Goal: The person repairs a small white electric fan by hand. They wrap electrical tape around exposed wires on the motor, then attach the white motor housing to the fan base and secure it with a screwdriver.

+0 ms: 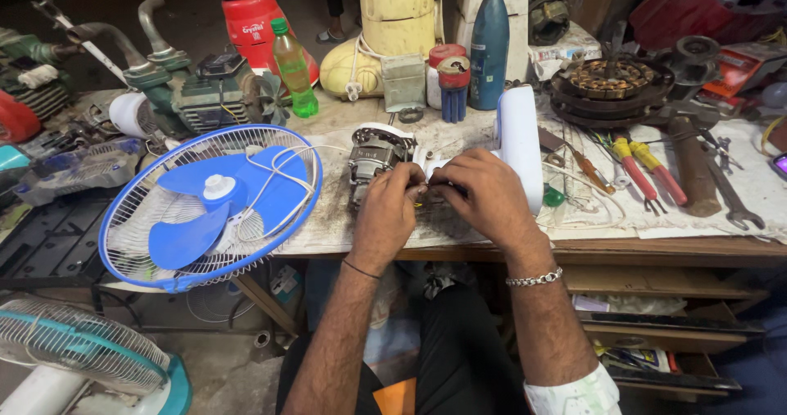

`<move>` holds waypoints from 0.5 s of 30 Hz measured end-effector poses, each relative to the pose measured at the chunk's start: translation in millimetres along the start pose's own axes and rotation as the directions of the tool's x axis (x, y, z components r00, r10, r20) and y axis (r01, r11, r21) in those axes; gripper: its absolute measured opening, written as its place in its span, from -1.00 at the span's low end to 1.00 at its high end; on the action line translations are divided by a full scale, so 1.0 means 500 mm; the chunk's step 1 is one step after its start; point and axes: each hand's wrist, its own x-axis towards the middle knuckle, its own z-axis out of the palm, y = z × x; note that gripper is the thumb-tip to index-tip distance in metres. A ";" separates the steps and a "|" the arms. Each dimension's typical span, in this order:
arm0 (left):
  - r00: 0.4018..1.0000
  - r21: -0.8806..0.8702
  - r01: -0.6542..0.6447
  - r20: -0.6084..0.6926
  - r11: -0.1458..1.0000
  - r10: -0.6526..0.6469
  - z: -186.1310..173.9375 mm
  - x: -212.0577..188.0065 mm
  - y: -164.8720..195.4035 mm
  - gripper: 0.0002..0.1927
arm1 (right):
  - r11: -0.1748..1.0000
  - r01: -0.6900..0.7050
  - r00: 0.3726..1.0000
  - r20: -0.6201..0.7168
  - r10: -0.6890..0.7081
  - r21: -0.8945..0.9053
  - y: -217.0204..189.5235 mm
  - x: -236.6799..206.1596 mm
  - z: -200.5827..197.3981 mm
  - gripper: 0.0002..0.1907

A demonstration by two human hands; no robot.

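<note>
Right of the blue fan guard (209, 206), on the workbench (656, 247), I'm working w/ both hands at the fan motor (375, 162). My left hand (387, 210) is pinching shut on something small just right of the motor, prob. thin wires, and my right hand (484, 195) is pinching the same spot from the other side; fingertips of both are meeting, so can't tell exactly what's betw. them.

Progress, as I'm judging it: motor is already out of its housing and lying bare on the bench, the white fan body (520, 140) standing just behind my right hand, guard w/ blue blades (197, 210) sitting apart to the left w/ a white cord trailing over it. So strip-down looks done; wiring work at the motor is what I'm doing now. Reassembly isn't started: guard, blades, body are all separate.

Farther right of the motor, screwdrivers (639, 169) and a spanner (734, 198) are lying untouched.
</note>
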 end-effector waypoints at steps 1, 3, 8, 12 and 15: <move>1.000 -0.048 0.020 0.016 0.999 -0.019 -0.002 0.000 0.001 -0.75 | 1.000 0.002 1.000 -0.001 -0.002 -0.012 0.000 0.000 -0.001 -0.78; 0.997 -0.139 0.061 0.053 0.988 -0.054 -0.009 0.001 0.001 -0.69 | 1.000 0.005 1.000 0.000 -0.005 -0.004 -0.002 0.001 -0.004 -0.78; 1.000 0.054 -0.028 0.000 0.998 0.028 -0.019 -0.002 0.001 -0.86 | 1.000 0.007 1.000 0.002 -0.007 -0.003 -0.009 0.000 -0.007 -0.82; 0.991 0.194 -0.098 -0.071 0.976 0.114 -0.014 -0.001 0.002 -0.85 | 1.000 0.015 0.999 -0.050 -0.015 -0.003 -0.014 0.002 -0.001 -0.83; 0.998 0.218 -0.039 -0.046 0.975 0.050 -0.011 0.000 0.002 -0.85 | 0.999 0.036 0.995 -0.096 -0.040 -0.040 -0.015 0.005 0.004 -0.84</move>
